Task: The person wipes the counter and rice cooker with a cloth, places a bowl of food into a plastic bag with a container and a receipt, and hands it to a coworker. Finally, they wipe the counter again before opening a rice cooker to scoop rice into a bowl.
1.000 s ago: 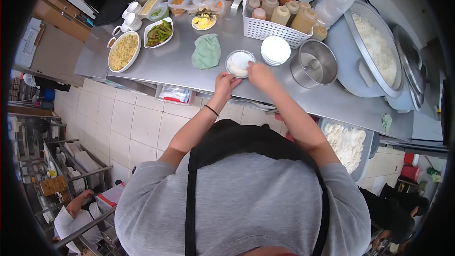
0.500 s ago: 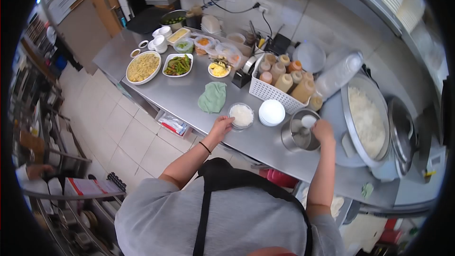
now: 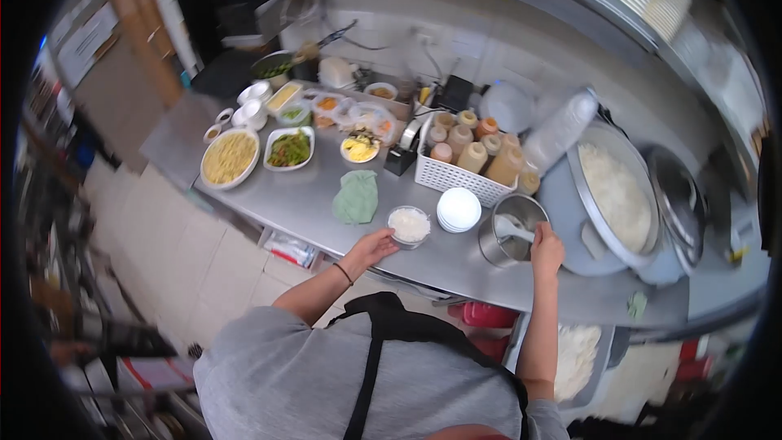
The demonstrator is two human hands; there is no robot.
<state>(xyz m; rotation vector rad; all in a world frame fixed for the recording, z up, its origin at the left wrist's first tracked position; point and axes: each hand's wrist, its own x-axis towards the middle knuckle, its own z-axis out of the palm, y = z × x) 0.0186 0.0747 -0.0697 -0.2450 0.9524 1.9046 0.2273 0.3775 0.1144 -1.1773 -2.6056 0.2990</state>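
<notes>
Head view: the left hand (image 3: pixel 371 246) has its grip apart, fingertips against the rice tub (image 3: pixel 409 226) just ahead on the desk (image 3: pixel 309 204), steadying it. The right hand (image 3: pixel 546 248) seems, through blur, clamped on a white paddle (image 3: pixel 515 229) dipped in the steel pot (image 3: pixel 493 254) beside it.

Nothing here can be read. The pale sheets (image 3: pixel 80 42) on the wall far left of the left hand (image 3: pixel 371 246) are too blurred to make out. The squeeze bottles (image 3: pixel 472 155) in the white basket (image 3: pixel 456 181), just beyond the right hand (image 3: pixel 547 248), show no legible label
</notes>
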